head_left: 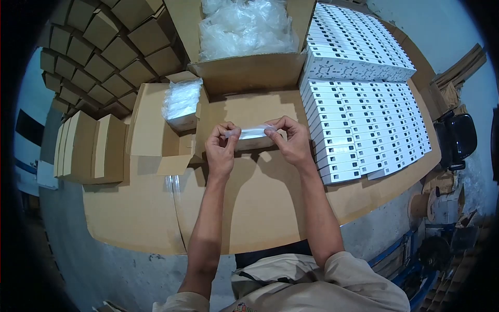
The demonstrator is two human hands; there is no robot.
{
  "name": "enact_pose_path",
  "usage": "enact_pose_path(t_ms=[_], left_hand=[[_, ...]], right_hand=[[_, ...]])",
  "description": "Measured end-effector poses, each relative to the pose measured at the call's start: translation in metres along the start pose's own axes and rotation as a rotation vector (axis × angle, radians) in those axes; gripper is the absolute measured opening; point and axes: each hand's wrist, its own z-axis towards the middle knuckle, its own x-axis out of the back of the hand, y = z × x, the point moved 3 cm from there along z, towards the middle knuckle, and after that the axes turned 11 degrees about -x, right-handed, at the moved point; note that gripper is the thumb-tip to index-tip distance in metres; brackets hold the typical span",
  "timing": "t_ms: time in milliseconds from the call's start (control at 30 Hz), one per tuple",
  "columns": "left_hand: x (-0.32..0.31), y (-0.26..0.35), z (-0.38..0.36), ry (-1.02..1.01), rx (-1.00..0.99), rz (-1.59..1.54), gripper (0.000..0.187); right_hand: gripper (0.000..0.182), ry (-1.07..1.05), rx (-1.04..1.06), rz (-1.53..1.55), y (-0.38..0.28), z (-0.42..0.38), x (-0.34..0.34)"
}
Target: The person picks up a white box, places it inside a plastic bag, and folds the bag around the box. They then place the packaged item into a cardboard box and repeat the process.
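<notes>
Between my two hands is a small box in clear plastic wrap (252,136), lying level above the cardboard-covered table (265,208). My left hand (222,145) pinches the wrap at its left end, thumb and fingers closed. At the right end, my right hand (291,141) is closed on the wrap in the same way. The plastic's shine hides the details of the top. Just left of my left hand stands an open carton (148,122) with several plastic-wrapped packs (183,101) inside.
Stacked white boxes (364,125) fill the table's right side. Behind my hands stands a large carton (247,70) holding clear plastic bags (247,28). Folded brown cartons (83,145) stand at the left, with many brown boxes (104,47) piled behind. A black chair (460,138) is at the far right.
</notes>
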Motion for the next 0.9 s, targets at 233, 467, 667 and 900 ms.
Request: enact_pose_path(t_ms=[233,467,667,900], left_hand=[[-0.003,-0.005,-0.004,0.099,0.046,0.035,0.027],[-0.003,-0.009,-0.002,0.112,0.038,0.031,0.028],[-0.005,-0.009,0.0,0.127,0.067,-0.011,0.027],[-0.003,-0.009,-0.001,0.112,0.048,-0.007,0.026]], right_hand=[[0.016,0.005,-0.086,0.176,0.009,-0.001,-0.002],[0.015,0.026,-0.09,0.249,0.008,-0.001,-0.007],[0.034,-0.115,0.282,-0.081,-0.012,-0.001,0.0],[0.03,-0.128,0.043,-0.273,-0.009,-0.005,-0.002]])
